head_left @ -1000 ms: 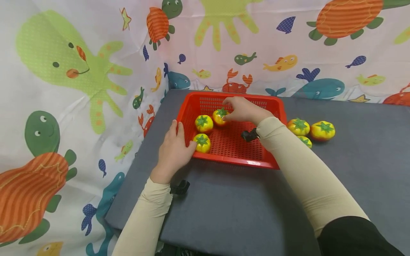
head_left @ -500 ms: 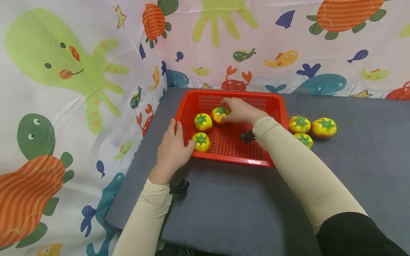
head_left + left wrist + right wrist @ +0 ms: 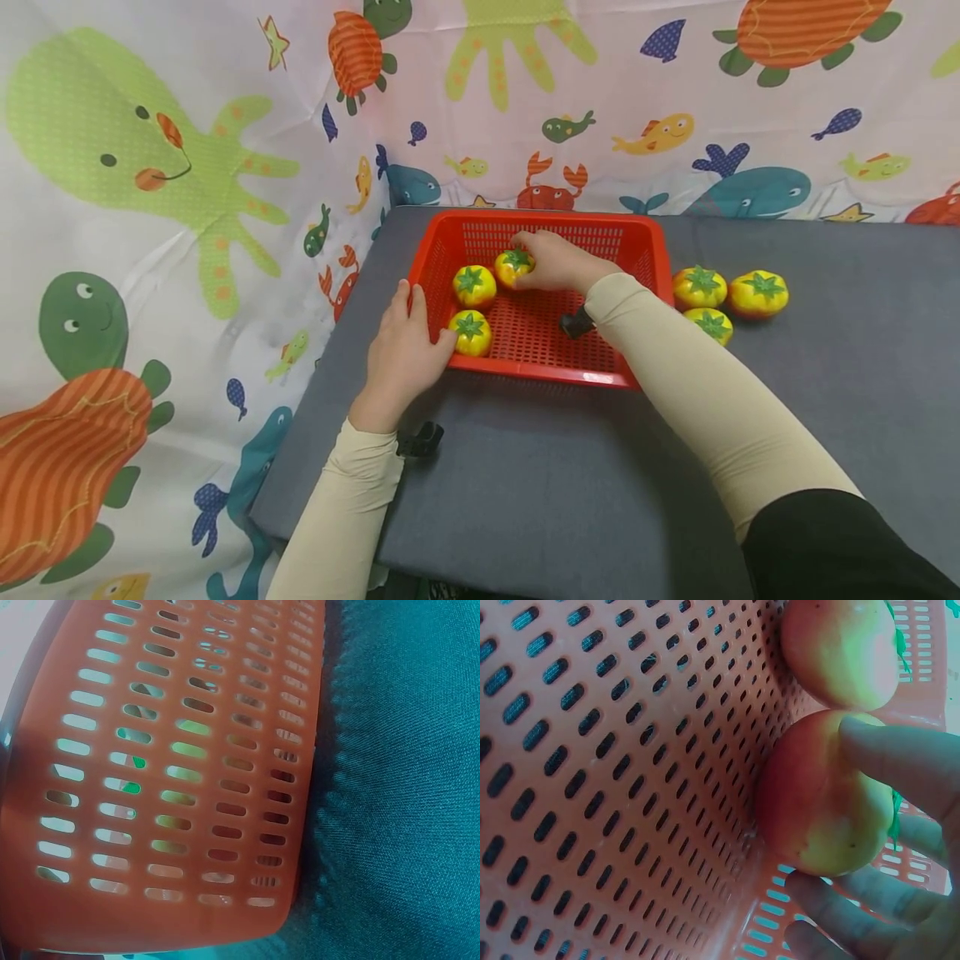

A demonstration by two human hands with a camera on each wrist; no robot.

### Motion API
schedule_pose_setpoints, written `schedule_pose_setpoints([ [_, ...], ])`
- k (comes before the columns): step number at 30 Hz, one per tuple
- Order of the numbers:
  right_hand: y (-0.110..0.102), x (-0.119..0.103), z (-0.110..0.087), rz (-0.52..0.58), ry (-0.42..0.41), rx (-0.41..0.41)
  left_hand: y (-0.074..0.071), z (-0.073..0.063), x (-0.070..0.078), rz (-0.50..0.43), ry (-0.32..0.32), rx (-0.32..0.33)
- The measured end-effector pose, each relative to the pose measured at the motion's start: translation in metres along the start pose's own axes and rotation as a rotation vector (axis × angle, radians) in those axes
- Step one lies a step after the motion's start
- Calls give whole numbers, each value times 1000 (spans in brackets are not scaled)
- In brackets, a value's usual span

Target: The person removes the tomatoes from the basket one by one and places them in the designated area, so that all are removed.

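In the head view a red plastic basket (image 3: 570,372) holds three yellow-red toy tomatoes with green star-shaped leaves. My right hand (image 3: 558,260) reaches inside and grips the rearmost tomato (image 3: 514,265). The right wrist view shows the thumb on this tomato (image 3: 817,799) and fingers round its other side. A second tomato (image 3: 474,287) sits beside it, close to the left wall. Another tomato (image 3: 471,332) lies in the front left corner. My left hand (image 3: 405,354) rests at that corner, fingers fairly straight along the left rim, thumb spread over the front rim. Its fingertips are partly hidden.
On the grey table (image 3: 525,483), right of the basket, stand three more tomatoes: one by the rim (image 3: 699,287), one farther right (image 3: 757,294) and one nearer the front (image 3: 709,324), partly behind the right sleeve. A curtain printed with sea animals (image 3: 480,133) hangs behind and left.
The head view has shifted slightly. My right hand stays on the rearmost tomato, with at most a small movement to the left. The left hand remains at the basket's corner.
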State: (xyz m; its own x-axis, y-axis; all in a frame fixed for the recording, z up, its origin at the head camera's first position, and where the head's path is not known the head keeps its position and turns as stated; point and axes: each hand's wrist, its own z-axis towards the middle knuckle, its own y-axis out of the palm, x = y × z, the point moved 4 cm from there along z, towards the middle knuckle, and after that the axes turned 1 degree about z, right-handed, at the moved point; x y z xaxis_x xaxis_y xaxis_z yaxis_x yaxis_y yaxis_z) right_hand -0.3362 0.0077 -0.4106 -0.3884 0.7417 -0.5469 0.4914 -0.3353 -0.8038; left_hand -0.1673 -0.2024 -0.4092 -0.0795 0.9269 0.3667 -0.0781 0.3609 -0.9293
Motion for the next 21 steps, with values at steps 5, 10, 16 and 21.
schedule_pose_setpoints([
  [5, 1, 3, 2, -8, 3, -2, -1, 0, 1, 6, -5, -6],
  [10, 2, 4, 3, -13, -18, 13, -1, 0, 1, 7, -8, -12],
  [16, -1, 5, 1, 0, -20, 25, -1, 1, 2, 18, -3, -9],
  [21, -4, 5, -2, 18, -18, 38, 0, 2, 3, 30, -19, -13],
])
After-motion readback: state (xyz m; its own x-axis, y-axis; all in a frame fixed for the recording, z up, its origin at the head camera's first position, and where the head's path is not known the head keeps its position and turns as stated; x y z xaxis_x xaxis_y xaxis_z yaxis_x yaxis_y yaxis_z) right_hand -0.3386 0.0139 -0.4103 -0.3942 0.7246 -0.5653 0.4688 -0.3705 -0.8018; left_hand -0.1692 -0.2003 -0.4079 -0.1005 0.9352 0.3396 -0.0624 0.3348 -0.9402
